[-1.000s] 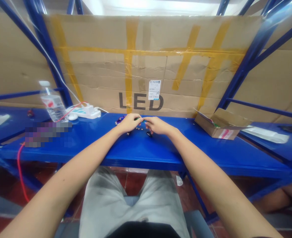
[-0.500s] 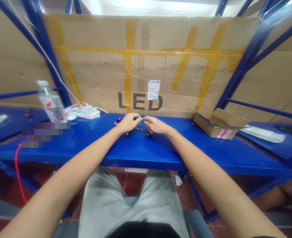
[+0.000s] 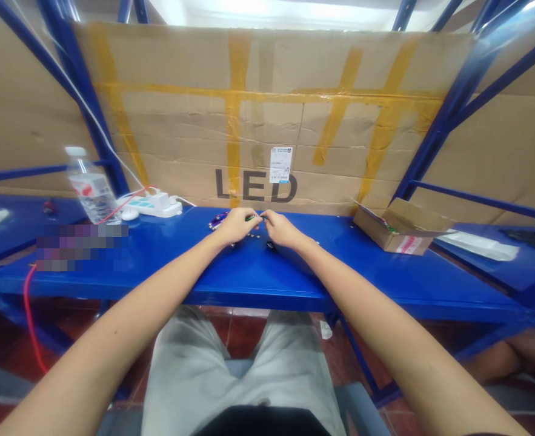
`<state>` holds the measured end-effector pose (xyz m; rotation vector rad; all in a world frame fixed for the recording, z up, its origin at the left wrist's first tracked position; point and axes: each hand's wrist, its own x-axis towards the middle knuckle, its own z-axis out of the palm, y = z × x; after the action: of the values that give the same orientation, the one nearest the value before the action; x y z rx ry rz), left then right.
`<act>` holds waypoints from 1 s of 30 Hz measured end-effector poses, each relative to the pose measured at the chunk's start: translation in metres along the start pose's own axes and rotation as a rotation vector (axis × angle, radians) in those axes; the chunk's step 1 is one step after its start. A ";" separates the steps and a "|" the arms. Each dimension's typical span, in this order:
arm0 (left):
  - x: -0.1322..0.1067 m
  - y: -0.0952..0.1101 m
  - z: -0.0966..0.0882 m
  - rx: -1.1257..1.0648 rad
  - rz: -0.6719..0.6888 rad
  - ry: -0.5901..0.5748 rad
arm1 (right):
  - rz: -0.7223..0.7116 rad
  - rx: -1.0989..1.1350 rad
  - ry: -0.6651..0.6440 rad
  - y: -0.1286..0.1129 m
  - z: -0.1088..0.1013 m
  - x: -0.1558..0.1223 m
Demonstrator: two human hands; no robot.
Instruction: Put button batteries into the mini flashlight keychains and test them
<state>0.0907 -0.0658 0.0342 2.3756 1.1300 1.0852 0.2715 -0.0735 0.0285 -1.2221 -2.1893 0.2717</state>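
My left hand (image 3: 236, 223) and my right hand (image 3: 280, 229) meet at the middle of the blue metal shelf (image 3: 249, 272), fingers curled and pinched together on a small green part (image 3: 252, 217) held between them. Both hands rest on the shelf. Several small loose pieces lie around them: purple ones (image 3: 217, 220) to the left, dark and silvery ones (image 3: 271, 245) under my right hand. What exactly the green part is stays too small to tell.
A plastic water bottle (image 3: 89, 188) and a white power strip (image 3: 151, 204) with a red cable stand at the back left. An open cardboard box (image 3: 397, 229) sits at the right. A taped cardboard sheet (image 3: 267, 121) marked LED closes the back. Another person's leg (image 3: 528, 351) shows at the lower right.
My right hand has moved slightly left, closer to the left hand; both stay pinched on the small part. My view has shifted a little.
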 end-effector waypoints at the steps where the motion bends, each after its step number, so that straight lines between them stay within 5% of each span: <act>1: 0.000 0.001 0.000 -0.020 -0.012 -0.007 | 0.007 -0.017 0.004 -0.001 0.000 0.000; 10: -0.002 0.009 0.000 -0.277 -0.185 -0.062 | 0.070 -0.131 -0.001 -0.018 -0.002 -0.007; 18: 0.001 0.002 0.001 -0.284 -0.175 -0.095 | 0.246 0.073 0.109 -0.006 -0.026 -0.003; 24: 0.001 -0.001 0.001 -0.266 -0.176 -0.093 | 0.398 0.128 -0.161 -0.003 -0.048 -0.009; 30: 0.001 -0.001 -0.001 -0.242 -0.173 -0.093 | 0.490 0.000 -0.438 -0.013 -0.038 -0.014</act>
<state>0.0905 -0.0646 0.0347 2.0790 1.0825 0.9815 0.2911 -0.0967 0.0586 -1.8295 -2.1967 0.8035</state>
